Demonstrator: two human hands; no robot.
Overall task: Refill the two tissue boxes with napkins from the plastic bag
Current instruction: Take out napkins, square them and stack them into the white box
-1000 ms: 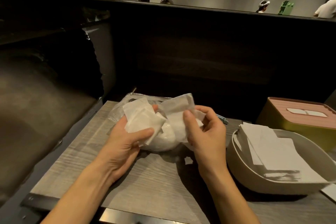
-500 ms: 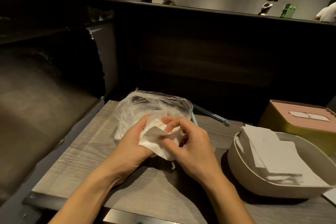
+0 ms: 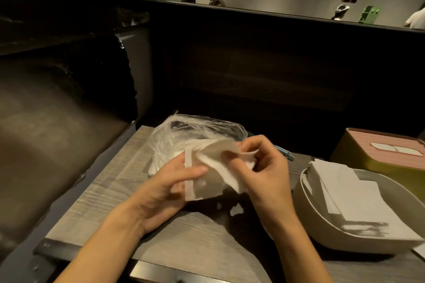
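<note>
From left to right: the plastic bag (image 3: 184, 135) lies crumpled on the counter (image 3: 110, 190), napkins visible inside it. Your left hand (image 3: 170, 188) grips a small bunch of napkins (image 3: 207, 177), thumb pressed across them; your right hand (image 3: 259, 167) pinches their upper edges with curled fingers (image 3: 232, 156). The open beige tissue box (image 3: 326, 234) is partly loaded with a loose stack. Behind it, the pink-lidded tissue box (image 3: 368, 156) is closed, apparently already done. The held bunch has yet to go in.
</note>
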